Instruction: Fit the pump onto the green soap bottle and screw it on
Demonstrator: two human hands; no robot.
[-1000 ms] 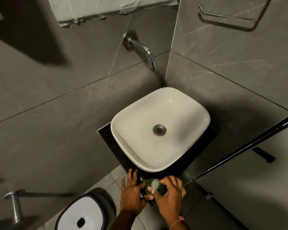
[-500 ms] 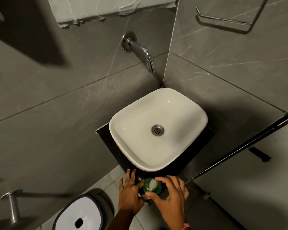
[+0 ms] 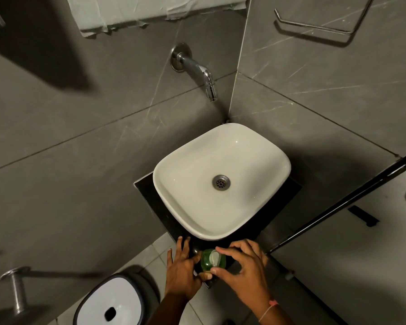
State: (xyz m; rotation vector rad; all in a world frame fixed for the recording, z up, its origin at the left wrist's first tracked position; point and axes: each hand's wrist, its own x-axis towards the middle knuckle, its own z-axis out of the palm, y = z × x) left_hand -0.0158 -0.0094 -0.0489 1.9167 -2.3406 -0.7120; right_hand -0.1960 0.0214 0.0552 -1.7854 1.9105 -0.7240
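Note:
The green soap bottle stands on the near corner of the dark counter, seen from above. A white pump sits on its top. My left hand steadies the bottle from the left, thumb against its side and fingers spread on the counter. My right hand reaches in from the right, with thumb and forefinger pinched around the pump. The bottle's lower body is hidden by both hands.
A white basin with a metal drain fills the counter behind the bottle. A chrome tap juts from the grey wall. A white-lidded bin stands on the floor at left. A black-framed glass door runs at right.
My right hand has turned around the pump, its fingers shifting across the bottle's top. The left hand has stayed on the bottle. The view has drifted slightly.

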